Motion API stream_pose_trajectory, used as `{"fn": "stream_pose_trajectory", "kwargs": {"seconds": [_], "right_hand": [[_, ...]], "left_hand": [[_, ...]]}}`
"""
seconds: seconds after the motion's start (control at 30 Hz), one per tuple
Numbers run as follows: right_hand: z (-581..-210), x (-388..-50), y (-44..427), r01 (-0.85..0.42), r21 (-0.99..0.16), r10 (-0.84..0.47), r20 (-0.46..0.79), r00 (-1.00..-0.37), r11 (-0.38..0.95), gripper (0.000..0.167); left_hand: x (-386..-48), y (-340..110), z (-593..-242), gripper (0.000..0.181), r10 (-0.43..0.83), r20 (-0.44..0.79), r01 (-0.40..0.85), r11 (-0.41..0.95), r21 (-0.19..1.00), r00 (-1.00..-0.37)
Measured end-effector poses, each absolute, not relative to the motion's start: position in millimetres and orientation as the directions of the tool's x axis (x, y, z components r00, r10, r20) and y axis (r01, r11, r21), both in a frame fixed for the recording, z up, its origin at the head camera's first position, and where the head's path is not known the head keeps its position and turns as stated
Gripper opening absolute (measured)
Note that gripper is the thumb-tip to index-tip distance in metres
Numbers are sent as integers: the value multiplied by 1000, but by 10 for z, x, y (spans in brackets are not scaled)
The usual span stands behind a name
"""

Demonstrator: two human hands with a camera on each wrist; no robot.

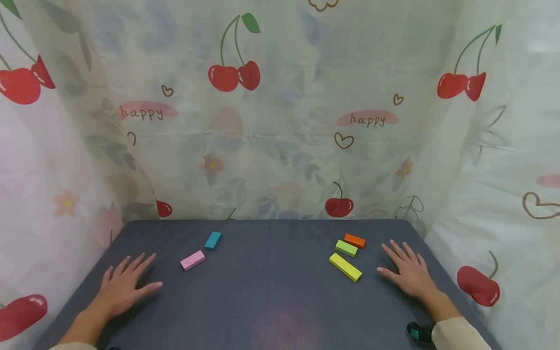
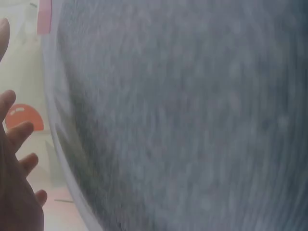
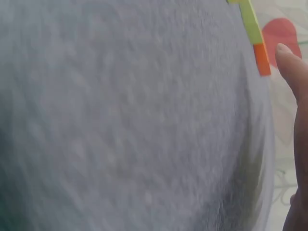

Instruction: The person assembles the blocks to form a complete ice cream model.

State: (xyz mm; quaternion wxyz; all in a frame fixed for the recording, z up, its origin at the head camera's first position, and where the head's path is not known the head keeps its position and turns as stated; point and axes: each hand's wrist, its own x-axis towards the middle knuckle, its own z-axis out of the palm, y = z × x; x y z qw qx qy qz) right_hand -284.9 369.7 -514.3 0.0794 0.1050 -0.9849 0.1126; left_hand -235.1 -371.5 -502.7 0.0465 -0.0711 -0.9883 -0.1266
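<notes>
My left hand [image 1: 122,288] is spread with straight fingers over the left side of the dark table, holding nothing. Nearest to it lies a pink block [image 1: 192,260], with a blue block [image 1: 213,241] a little farther back. On the right side my right hand [image 1: 409,272] is also spread, palm down and holding nothing. Left of its thumb lie a long yellow block [image 1: 345,267], a lime green block [image 1: 346,248] and an orange block [image 1: 355,240]. In the right wrist view, the thumb [image 3: 291,70] appears beside the orange block [image 3: 262,59].
The dark grey table [image 1: 267,291] has a straight back edge. A pale curtain [image 1: 280,97] printed with cherries surrounds it at the back and on both sides. A black wrist strap [image 1: 420,332] is on the right wrist.
</notes>
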Motion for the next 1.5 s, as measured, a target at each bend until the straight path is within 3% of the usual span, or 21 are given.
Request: {"fn": "stream_pose_trajectory", "kwargs": {"seconds": [0.4, 0.7, 1.07, 1.5], "right_hand": [[-5173, -2807, 3438, -301, -228, -251, 223, -942, 926, 77], [-5177, -2768, 3221, -351, -255, -288, 254, -923, 901, 72], [-5201, -2758, 3052, -447, -298, -359, 306, -882, 843, 62], [-5185, -2767, 2930, -481, -326, -381, 325, -865, 814, 49]], "left_hand": [[-2428, -3490, -5057, 81, 152, 178, 196, 943, 270, -972], [-2493, -3342, -5060, 81, 76, 166, 121, 953, 278, -983], [-2553, -3107, -5049, 62, 35, 224, 115, 928, 354, -974], [-2684, -2918, -4991, 39, -8, 204, 64, 937, 343, -979]]}}
